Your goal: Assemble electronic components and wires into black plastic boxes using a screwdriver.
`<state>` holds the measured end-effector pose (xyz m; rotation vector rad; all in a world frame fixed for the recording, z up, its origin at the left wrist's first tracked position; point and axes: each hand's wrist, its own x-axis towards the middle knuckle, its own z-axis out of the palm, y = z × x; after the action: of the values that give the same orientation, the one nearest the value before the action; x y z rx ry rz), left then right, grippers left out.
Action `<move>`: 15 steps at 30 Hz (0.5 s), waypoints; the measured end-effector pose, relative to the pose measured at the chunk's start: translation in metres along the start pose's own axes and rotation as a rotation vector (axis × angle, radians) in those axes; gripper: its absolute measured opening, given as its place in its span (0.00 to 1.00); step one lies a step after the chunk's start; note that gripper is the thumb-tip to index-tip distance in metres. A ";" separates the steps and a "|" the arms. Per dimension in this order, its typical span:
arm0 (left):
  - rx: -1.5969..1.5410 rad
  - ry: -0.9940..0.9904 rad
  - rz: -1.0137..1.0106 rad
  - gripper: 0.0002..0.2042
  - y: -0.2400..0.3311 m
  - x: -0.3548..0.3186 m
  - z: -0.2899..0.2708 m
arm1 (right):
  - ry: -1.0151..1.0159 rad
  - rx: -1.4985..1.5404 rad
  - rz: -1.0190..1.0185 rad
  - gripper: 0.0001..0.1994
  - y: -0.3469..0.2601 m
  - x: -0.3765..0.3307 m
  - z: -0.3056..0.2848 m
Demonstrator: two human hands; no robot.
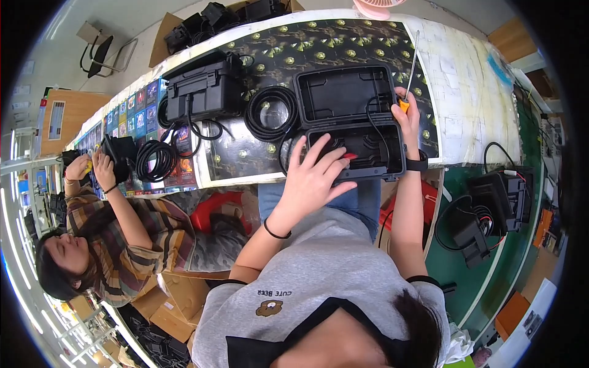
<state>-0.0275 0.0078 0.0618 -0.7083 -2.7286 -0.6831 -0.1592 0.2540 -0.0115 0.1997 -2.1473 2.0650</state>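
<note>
A black plastic case point(346, 93) lies open on the table in front of me, lid thrown back on the far side. My left hand point(316, 176) rests over the left part of its near half point(371, 171), fingers spread and reaching over the rim. By those fingers a small red piece point(350, 156) shows inside; its kind is unclear. My right hand point(407, 119) is at the case's right edge, closed around a screwdriver point(404, 105) with a yellow-orange handle, its long shaft pointing away. A black cable point(370, 110) loops from lid to base. Left of the case lies a coiled corrugated black hose point(250, 115).
A closed black case point(205, 92) with cables stands further left, near a black cable coil point(155, 161). A co-worker point(132, 236) handles a black part at the table's left end. More black cases point(500, 199) lie at the right; a pink fan point(379, 7) stands at the far edge.
</note>
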 end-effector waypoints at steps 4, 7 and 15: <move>0.032 -0.050 -0.004 0.21 -0.004 0.000 -0.001 | -0.010 0.001 0.039 0.26 -0.004 -0.002 -0.002; 0.049 -0.079 0.045 0.21 -0.010 -0.002 0.002 | -0.039 0.012 0.059 0.26 -0.009 -0.001 -0.003; 0.009 -0.105 0.112 0.23 -0.028 0.011 -0.006 | -0.025 0.325 0.138 0.32 -0.008 -0.004 -0.012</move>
<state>-0.0507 -0.0119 0.0601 -0.9113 -2.7583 -0.6248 -0.1533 0.2658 -0.0042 0.1181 -1.8739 2.4950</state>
